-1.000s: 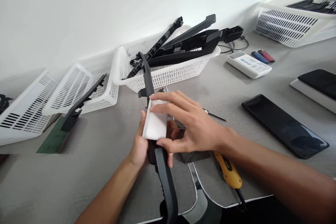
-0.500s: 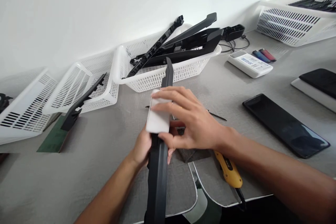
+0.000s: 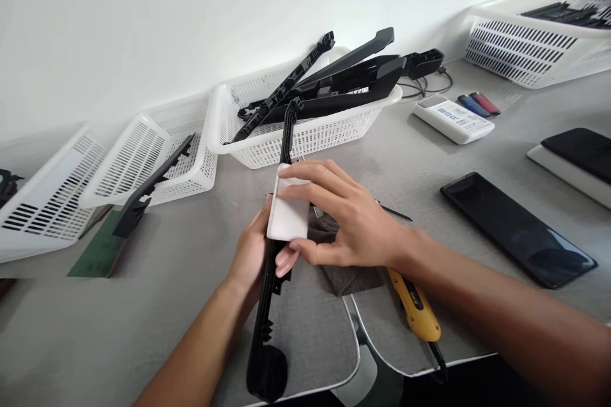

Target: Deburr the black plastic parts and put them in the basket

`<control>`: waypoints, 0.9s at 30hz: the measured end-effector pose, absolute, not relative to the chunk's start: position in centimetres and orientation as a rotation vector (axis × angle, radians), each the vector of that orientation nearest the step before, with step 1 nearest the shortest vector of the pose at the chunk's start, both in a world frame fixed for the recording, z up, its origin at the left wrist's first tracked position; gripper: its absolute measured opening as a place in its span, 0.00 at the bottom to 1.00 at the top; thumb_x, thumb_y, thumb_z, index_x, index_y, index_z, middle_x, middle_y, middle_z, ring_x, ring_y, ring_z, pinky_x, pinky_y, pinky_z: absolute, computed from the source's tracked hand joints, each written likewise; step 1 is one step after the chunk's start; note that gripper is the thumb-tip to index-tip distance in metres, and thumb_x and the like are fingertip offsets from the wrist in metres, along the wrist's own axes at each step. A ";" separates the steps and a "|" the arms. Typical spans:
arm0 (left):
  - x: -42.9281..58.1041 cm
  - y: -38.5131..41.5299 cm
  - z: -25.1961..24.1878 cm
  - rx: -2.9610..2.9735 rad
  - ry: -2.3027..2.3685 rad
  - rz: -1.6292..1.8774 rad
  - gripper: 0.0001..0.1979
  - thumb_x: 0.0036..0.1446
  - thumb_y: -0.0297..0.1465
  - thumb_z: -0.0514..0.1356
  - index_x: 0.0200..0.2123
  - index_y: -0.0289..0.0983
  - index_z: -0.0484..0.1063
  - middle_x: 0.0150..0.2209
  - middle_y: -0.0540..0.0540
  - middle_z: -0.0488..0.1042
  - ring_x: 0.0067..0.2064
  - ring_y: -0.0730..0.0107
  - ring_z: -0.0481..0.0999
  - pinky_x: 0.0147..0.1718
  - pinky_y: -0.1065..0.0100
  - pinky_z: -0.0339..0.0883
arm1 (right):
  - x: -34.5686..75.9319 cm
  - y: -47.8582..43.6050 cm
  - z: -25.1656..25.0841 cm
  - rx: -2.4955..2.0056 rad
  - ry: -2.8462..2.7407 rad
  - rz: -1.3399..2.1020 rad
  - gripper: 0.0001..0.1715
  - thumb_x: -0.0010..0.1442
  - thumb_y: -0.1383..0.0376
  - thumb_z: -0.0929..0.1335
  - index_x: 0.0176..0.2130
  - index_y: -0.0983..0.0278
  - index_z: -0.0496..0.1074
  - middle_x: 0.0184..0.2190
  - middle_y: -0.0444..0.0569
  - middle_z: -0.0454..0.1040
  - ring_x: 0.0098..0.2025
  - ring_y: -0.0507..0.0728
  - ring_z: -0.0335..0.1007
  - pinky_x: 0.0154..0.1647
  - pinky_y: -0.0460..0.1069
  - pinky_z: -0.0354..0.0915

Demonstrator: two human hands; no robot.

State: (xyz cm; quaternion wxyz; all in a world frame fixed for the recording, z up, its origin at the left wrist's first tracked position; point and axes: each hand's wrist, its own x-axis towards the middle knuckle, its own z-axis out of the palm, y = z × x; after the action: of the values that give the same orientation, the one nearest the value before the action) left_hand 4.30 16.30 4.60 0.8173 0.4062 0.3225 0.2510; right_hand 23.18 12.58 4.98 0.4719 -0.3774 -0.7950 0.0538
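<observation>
A long black plastic trim piece lies lengthwise in front of me, its ribbed side showing and its rounded end toward me. My left hand is wrapped round its middle from the left and below, fingertips showing on the right. My right hand grips a white sponge block, fingers on top and thumb at the near edge. The block rests across the trim piece and hides part of it. Beneath my right hand is a dark grey cloth, partly covered.
Beyond my hands stands a white basket of black trim pieces. Another white basket has a trim piece leaning out over a green board. To the right lie a yellow corded tool, a phone and a white device.
The trim piece has been turned over about its length, from its smooth face to its ribbed side. My left hand has shifted slightly left; my right hand keeps hold of the white sponge block.
</observation>
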 end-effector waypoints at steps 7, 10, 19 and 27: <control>4.6 15.5 5.0 0.895 0.629 0.510 0.39 0.65 0.66 0.52 0.34 0.34 0.76 0.22 0.45 0.76 0.21 0.67 0.76 0.21 0.69 0.70 | 23.2 12.6 4.9 -1.037 -1.880 0.086 0.27 0.64 0.58 0.75 0.59 0.60 0.71 0.66 0.61 0.73 0.66 0.70 0.69 0.66 0.69 0.69; 4.8 15.3 4.8 0.871 0.609 0.503 0.38 0.66 0.66 0.51 0.31 0.35 0.74 0.22 0.46 0.75 0.20 0.67 0.76 0.21 0.69 0.70 | 23.4 12.7 5.0 -1.050 -1.895 0.055 0.26 0.63 0.60 0.75 0.58 0.57 0.72 0.66 0.57 0.73 0.68 0.71 0.66 0.67 0.71 0.68; 4.4 15.8 4.9 0.990 0.661 0.442 0.36 0.67 0.62 0.53 0.21 0.39 0.65 0.16 0.48 0.69 0.16 0.72 0.71 0.17 0.73 0.62 | 24.7 13.6 4.6 -1.262 -1.734 -0.021 0.27 0.56 0.66 0.74 0.55 0.56 0.71 0.64 0.55 0.73 0.64 0.72 0.68 0.65 0.72 0.68; 4.2 15.8 5.1 0.999 0.654 0.355 0.36 0.67 0.61 0.52 0.19 0.38 0.66 0.16 0.47 0.69 0.16 0.71 0.72 0.16 0.74 0.63 | 26.0 13.9 5.0 -1.251 -1.590 -0.061 0.22 0.62 0.60 0.74 0.55 0.55 0.73 0.61 0.56 0.75 0.62 0.71 0.71 0.57 0.68 0.73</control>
State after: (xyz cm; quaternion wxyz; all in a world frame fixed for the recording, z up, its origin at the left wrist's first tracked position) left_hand 4.21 15.77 5.10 0.8122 0.4678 0.3063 0.1663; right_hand 25.97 13.90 4.97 0.5302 -0.5241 -0.6660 -0.0255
